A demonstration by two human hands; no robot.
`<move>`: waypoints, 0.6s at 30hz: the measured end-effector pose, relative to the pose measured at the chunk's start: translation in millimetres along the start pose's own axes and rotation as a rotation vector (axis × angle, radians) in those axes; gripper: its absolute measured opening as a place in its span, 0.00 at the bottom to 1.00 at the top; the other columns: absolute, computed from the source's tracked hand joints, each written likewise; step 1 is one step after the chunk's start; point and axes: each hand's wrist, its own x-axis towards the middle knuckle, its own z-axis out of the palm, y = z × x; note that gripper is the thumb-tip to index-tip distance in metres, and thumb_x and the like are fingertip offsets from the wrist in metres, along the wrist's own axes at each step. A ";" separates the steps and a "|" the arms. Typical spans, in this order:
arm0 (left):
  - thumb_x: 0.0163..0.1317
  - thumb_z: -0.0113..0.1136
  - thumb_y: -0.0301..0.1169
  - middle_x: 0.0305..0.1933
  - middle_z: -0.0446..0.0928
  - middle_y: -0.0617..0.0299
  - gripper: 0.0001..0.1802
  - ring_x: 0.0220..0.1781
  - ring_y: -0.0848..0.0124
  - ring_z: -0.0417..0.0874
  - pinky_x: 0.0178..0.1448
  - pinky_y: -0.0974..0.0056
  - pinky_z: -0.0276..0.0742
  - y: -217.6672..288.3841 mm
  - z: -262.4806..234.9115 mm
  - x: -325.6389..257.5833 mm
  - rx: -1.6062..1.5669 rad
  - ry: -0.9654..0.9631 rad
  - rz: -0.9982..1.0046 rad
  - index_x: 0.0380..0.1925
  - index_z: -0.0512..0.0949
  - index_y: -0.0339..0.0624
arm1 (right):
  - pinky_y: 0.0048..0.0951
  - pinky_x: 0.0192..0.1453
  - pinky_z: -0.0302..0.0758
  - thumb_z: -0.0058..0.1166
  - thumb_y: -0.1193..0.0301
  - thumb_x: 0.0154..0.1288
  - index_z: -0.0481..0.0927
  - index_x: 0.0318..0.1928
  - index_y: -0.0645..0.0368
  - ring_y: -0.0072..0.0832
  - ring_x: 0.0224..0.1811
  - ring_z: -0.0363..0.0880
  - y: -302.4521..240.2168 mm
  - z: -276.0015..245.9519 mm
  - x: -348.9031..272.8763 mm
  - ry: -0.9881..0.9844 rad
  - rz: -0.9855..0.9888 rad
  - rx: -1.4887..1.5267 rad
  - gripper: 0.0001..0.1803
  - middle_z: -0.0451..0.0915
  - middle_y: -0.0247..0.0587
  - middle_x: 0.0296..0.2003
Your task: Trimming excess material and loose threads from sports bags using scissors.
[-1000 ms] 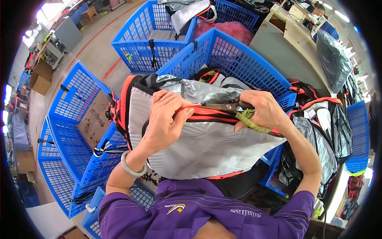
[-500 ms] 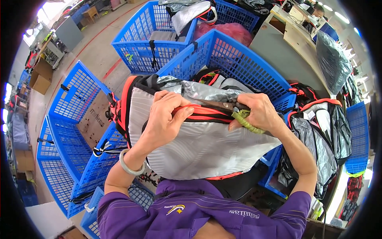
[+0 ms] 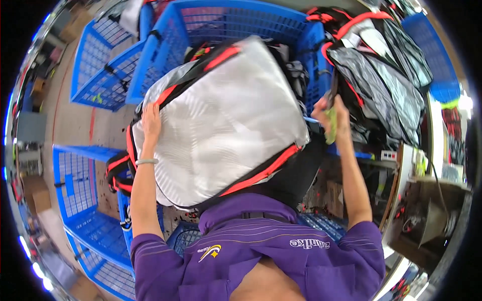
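A silver-white bag with black trim and orange-red zips lies tilted across my lap and the front of a blue crate. My left hand grips its left edge beside the orange-red trim, the thumb side hidden. Black straps with orange-red edging hang at the bag's left end. Off the bag's right side, my right hand is closed round a pair of scissors with yellow-green wrapped handles. The dark blades point up and away from me, blurred by motion.
Behind the bag stands a large blue plastic crate with more bags in it. Other blue crates stand at the left. Silver and black bags are heaped at the right, above a shelf with a small white socket box.
The bag has been turned and its broad silver panel now faces up. My right hand has moved off the zip to the right with the scissors; my left hand shifted to the left edge.
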 end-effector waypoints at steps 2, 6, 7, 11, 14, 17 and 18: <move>0.69 0.45 0.39 0.40 0.75 0.49 0.14 0.47 0.51 0.73 0.49 0.50 0.66 -16.4 32.3 -7.5 0.071 0.020 0.057 0.36 0.72 0.39 | 0.28 0.45 0.75 0.70 0.74 0.51 0.67 0.37 0.62 0.24 0.39 0.75 53.8 -55.5 -17.1 -0.072 -0.473 -0.983 0.22 0.77 0.41 0.37; 0.67 0.48 0.36 0.41 0.73 0.50 0.12 0.50 0.50 0.72 0.55 0.49 0.65 6.4 22.7 -15.7 0.293 0.186 0.248 0.43 0.71 0.39 | 0.24 0.46 0.72 0.72 0.72 0.49 0.66 0.40 0.58 0.21 0.37 0.74 84.0 -51.9 -51.4 -0.016 -0.313 -0.980 0.25 0.72 0.34 0.36; 0.67 0.48 0.36 0.41 0.73 0.50 0.12 0.50 0.50 0.72 0.55 0.49 0.65 33.8 18.4 -19.0 0.282 0.177 0.265 0.43 0.71 0.39 | 0.22 0.41 0.71 0.73 0.69 0.48 0.66 0.40 0.59 0.18 0.34 0.72 81.5 -54.1 -54.2 -0.004 -0.354 -0.952 0.26 0.68 0.32 0.32; 0.54 0.63 0.24 0.36 0.76 0.53 0.12 0.39 0.54 0.77 0.46 0.55 0.71 170.5 -34.4 -102.0 -0.388 -0.190 0.373 0.39 0.75 0.38 | 0.18 0.32 0.64 0.75 0.66 0.46 0.66 0.34 0.58 0.16 0.28 0.65 71.0 -47.2 -48.4 -0.036 -0.340 -0.783 0.27 0.64 0.27 0.26; 0.47 0.72 0.35 0.32 0.79 0.54 0.17 0.35 0.55 0.80 0.39 0.55 0.74 253.8 -75.7 -179.5 -0.381 -0.384 0.452 0.35 0.79 0.41 | 0.20 0.32 0.65 0.77 0.66 0.42 0.66 0.33 0.58 0.16 0.28 0.65 38.5 8.1 -54.7 -0.066 -0.441 -0.974 0.28 0.65 0.26 0.27; 0.50 0.70 0.34 0.28 0.78 0.56 0.13 0.30 0.57 0.80 0.34 0.57 0.75 243.9 -59.9 -196.9 -0.281 -0.178 0.321 0.32 0.78 0.41 | 0.22 0.34 0.66 0.77 0.67 0.40 0.68 0.35 0.58 0.18 0.29 0.65 13.8 43.7 -53.9 -0.203 -0.413 -0.938 0.29 0.67 0.28 0.27; 0.52 0.68 0.33 0.26 0.78 0.57 0.10 0.28 0.57 0.80 0.32 0.58 0.75 236.2 -60.3 -202.4 -0.249 -0.118 0.269 0.31 0.78 0.41 | 0.21 0.32 0.65 0.78 0.70 0.37 0.68 0.34 0.56 0.16 0.28 0.64 10.3 49.8 -54.4 -0.278 -0.382 -0.911 0.29 0.66 0.24 0.27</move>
